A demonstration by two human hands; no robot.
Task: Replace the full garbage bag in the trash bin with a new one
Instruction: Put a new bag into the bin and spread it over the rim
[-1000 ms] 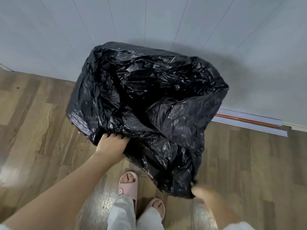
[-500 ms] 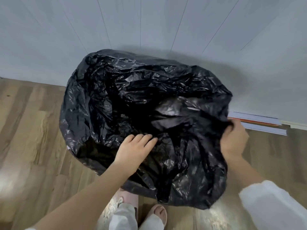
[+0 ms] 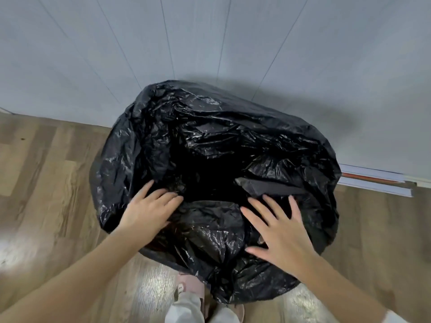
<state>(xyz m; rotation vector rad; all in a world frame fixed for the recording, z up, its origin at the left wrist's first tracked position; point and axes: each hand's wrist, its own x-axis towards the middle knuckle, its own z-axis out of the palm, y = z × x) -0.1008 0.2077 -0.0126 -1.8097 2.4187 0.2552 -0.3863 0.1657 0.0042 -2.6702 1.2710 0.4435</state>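
Both bare forearms extend forward from the lower corners of the view and converge toward the centre. The left hand (image 3: 149,212) lies palm down, fingers (image 3: 161,194) close together and pointing forward and to the right. The right hand (image 3: 283,234) lies palm down and flat, fingers spread wide, thumb pointing left. Neither hand grips anything. A white sleeve edge shows at the right forearm.

Black garbage bag (image 3: 217,145) draped over a bin by a grey panelled wall (image 3: 210,38), left hand (image 3: 149,212) and right hand (image 3: 282,234) flat on its near edge, fingers spread, wooden floor (image 3: 44,194) beneath
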